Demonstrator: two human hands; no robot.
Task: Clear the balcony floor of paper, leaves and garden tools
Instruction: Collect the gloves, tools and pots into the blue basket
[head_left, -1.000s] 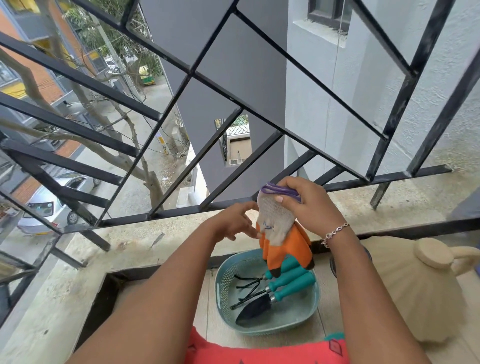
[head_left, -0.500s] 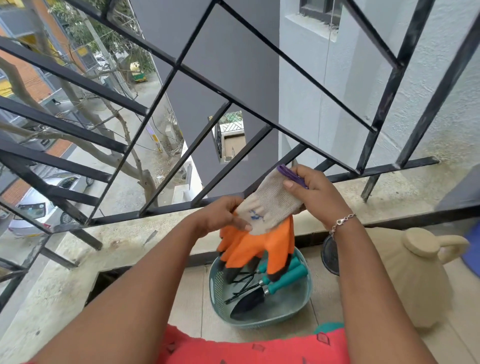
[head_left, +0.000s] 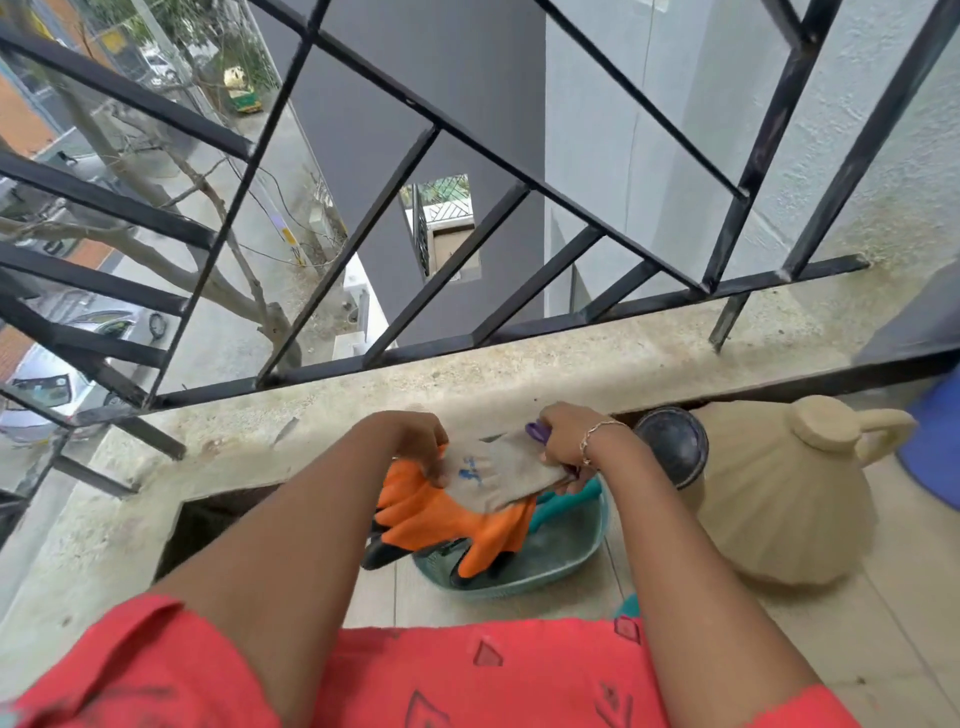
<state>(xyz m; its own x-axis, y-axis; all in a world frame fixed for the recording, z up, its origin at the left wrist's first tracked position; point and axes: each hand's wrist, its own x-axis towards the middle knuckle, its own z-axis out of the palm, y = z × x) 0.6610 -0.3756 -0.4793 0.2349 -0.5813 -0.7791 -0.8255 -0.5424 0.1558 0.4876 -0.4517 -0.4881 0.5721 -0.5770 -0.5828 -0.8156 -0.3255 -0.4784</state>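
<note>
Orange gloves (head_left: 447, 519) pinched by left hand (head_left: 415, 441) and right hand (head_left: 561, 441); I'd drop them flat into the basket (head_left: 571, 558).

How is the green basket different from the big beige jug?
The basket is teal, the jug beige. The basket is low and open on top; the jug is taller, with a capped neck and a side handle. Both stand on the tiled floor.
</note>
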